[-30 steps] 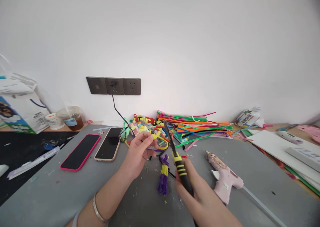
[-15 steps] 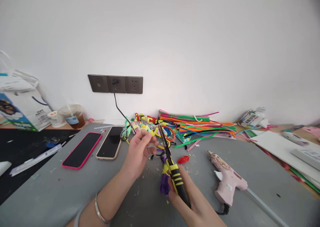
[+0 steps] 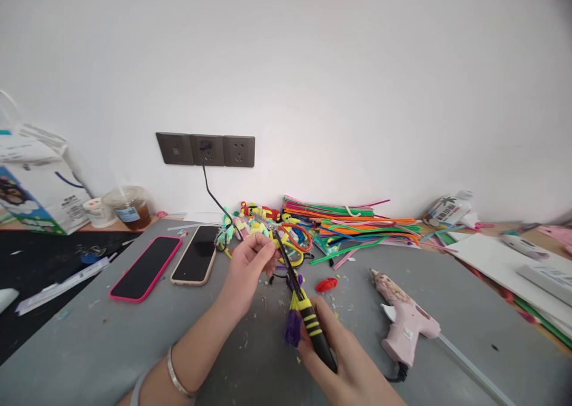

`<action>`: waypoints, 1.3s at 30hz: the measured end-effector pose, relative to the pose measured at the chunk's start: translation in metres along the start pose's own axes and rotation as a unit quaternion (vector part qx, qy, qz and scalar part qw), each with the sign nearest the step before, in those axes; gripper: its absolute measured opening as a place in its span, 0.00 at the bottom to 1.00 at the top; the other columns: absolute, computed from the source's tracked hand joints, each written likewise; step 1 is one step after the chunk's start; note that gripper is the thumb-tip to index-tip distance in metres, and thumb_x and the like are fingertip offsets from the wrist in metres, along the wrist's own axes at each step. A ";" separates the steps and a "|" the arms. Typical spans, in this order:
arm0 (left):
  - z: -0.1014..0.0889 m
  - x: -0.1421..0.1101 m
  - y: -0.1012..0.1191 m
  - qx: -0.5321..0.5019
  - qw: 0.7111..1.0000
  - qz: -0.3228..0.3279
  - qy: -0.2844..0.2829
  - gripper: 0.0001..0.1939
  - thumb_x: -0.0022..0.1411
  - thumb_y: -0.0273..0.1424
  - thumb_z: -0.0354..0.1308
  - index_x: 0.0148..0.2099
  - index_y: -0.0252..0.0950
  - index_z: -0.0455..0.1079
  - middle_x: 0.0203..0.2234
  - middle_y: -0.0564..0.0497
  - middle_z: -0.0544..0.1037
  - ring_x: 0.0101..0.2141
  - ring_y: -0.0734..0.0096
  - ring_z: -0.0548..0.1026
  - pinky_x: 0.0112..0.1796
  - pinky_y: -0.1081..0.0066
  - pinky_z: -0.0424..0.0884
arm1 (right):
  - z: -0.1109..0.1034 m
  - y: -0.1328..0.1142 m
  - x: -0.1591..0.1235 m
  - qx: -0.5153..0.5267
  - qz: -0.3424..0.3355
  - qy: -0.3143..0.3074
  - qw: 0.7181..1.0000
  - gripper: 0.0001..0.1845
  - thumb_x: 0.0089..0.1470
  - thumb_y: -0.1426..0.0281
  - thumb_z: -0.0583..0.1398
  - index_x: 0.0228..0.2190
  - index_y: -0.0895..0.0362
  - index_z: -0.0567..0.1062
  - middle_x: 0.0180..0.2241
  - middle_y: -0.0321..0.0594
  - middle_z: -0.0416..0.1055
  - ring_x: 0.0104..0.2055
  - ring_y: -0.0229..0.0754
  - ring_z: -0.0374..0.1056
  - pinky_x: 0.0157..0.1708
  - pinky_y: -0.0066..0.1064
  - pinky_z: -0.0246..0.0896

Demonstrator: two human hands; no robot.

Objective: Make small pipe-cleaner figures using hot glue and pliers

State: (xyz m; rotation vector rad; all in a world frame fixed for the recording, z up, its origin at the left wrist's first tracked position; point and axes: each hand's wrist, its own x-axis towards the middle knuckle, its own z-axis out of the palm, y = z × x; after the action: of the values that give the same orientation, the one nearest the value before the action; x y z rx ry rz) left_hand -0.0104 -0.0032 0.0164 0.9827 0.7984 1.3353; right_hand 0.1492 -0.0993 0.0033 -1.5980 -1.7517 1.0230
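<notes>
In the head view my left hand point(image 3: 250, 266) pinches a small yellow fuzzy piece point(image 3: 276, 243), perhaps pipe cleaner; the fingers hide most of it. My right hand point(image 3: 339, 352) is wrapped round the black-and-yellow handles of pliers point(image 3: 315, 329). Their dark, narrow jaws point up and away, with the tips right at the yellow piece. Whether the jaws touch it I cannot tell. Partly behind the pliers lies a purple and yellow fuzzy figure point(image 3: 292, 327) on the grey mat. To the right of the jaws is a red fuzzy oval point(image 3: 326, 284).
Bundled pipe cleaners point(image 3: 370, 227) and a heap of small colourful pieces point(image 3: 257, 218) lie by the wall. A pink glue gun point(image 3: 406, 322) rests at right. Two phones point(image 3: 146, 269) and a drink cup point(image 3: 129, 209) are at left. A black cord point(image 3: 212, 194) hangs from the socket.
The pliers have tipped forward and left, bringing their tips to the yellow piece. My left hand, still pinching it, has shifted only slightly.
</notes>
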 end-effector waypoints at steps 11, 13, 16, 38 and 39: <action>-0.002 0.000 -0.002 0.014 1.000 0.009 -0.005 0.22 0.50 0.46 0.70 0.26 0.35 0.64 0.20 0.57 0.69 0.20 0.81 0.63 0.22 0.79 0.61 | -0.001 -0.011 -0.004 0.032 0.026 0.030 0.999 0.21 0.51 0.60 0.55 0.45 0.54 0.73 0.32 0.39 0.76 0.34 0.47 0.71 0.36 0.31 0.65; -0.002 0.000 -0.002 0.011 1.000 0.008 -0.006 0.22 0.50 0.46 0.70 0.26 0.35 0.64 0.20 0.57 0.69 0.20 0.80 0.63 0.22 0.79 0.61 | -0.002 -0.011 -0.003 0.036 0.025 0.023 0.999 0.20 0.51 0.60 0.55 0.44 0.54 0.73 0.31 0.39 0.76 0.33 0.47 0.71 0.36 0.30 0.65; -0.002 0.000 -0.003 0.013 1.000 0.012 -0.008 0.22 0.51 0.45 0.69 0.27 0.35 0.64 0.20 0.58 0.68 0.20 0.80 0.63 0.23 0.79 0.61 | -0.001 -0.010 -0.004 0.036 0.024 0.029 0.999 0.20 0.51 0.61 0.55 0.44 0.55 0.73 0.33 0.40 0.77 0.35 0.47 0.72 0.36 0.30 0.65; -0.008 0.007 0.002 0.013 0.999 0.002 0.035 0.19 0.49 0.43 0.70 0.28 0.36 0.66 0.24 0.55 0.72 0.25 0.76 0.67 0.23 0.78 0.64 | -0.035 -0.021 0.027 0.029 -0.025 0.040 0.998 0.18 0.56 0.61 0.54 0.46 0.55 0.68 0.37 0.40 0.75 0.39 0.47 0.71 0.38 0.32 0.66; -0.009 0.008 0.002 0.008 0.999 -0.001 0.044 0.19 0.48 0.43 0.70 0.28 0.36 0.67 0.25 0.55 0.72 0.27 0.75 0.68 0.23 0.78 0.65 | -0.042 -0.024 0.035 0.007 -0.035 0.051 0.998 0.18 0.57 0.61 0.54 0.47 0.55 0.68 0.39 0.41 0.75 0.42 0.47 0.71 0.39 0.33 0.66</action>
State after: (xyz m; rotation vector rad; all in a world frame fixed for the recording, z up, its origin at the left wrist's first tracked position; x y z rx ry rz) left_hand -0.0185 0.0057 0.0153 0.9407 0.8773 1.3796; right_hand 0.1654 -0.0581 0.0434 -1.5408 -1.7158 0.9045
